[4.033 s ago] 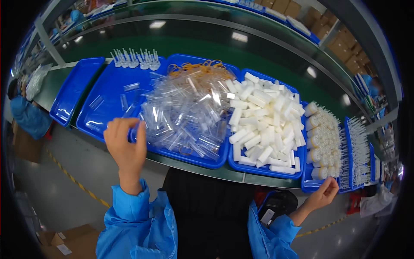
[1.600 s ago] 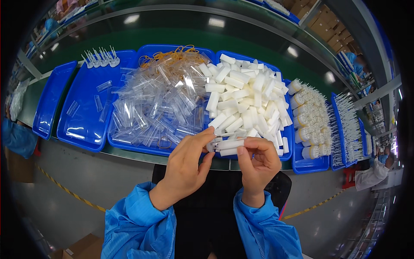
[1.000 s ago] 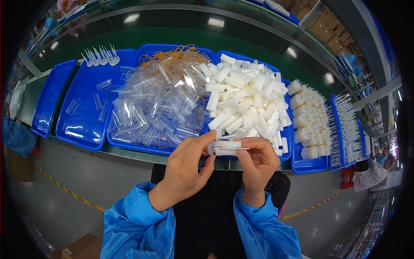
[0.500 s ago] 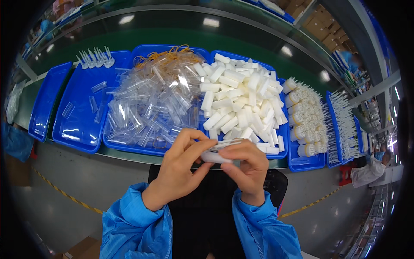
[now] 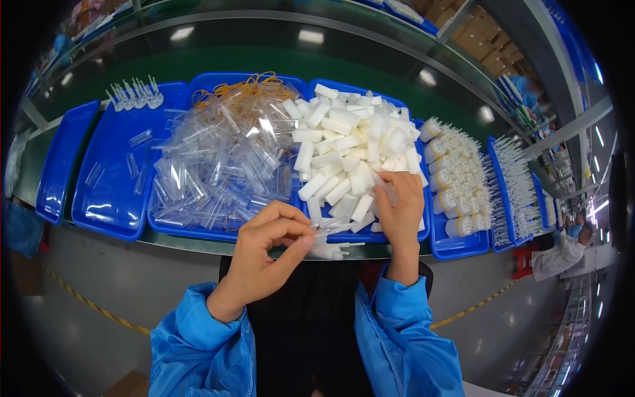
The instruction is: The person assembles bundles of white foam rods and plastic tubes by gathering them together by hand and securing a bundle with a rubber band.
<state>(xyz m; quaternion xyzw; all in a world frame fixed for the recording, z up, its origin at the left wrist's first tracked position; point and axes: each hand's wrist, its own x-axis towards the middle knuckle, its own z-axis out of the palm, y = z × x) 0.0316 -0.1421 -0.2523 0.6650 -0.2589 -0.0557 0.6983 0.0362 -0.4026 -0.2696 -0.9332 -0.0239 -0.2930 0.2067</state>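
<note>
My left hand point(image 5: 268, 248) is just in front of the trays, its thumb and fingers pinched on a small white plastic part with thin stems point(image 5: 331, 250). Part of that piece is hidden by the fingers. My right hand point(image 5: 401, 205) reaches into a blue tray heaped with white foam-like blocks point(image 5: 344, 142). Its thumb and index finger close around a whitish block point(image 5: 389, 192) at the near right of the heap; the hand covers some of it.
Left of the blocks, a blue tray holds clear plastic tubes point(image 5: 218, 159) and orange rubber bands point(image 5: 248, 86). Farther left, another tray point(image 5: 109, 205) has stemmed white parts point(image 5: 135, 96) and loose tubes. At right stand yellow-banded white bundles point(image 5: 456, 178) and trays of thin-stemmed parts point(image 5: 519, 185).
My right hand has left the white part that both hands held and moved forward and right into the blocks. My left hand keeps the part, now slightly lower. The view has shifted slightly.
</note>
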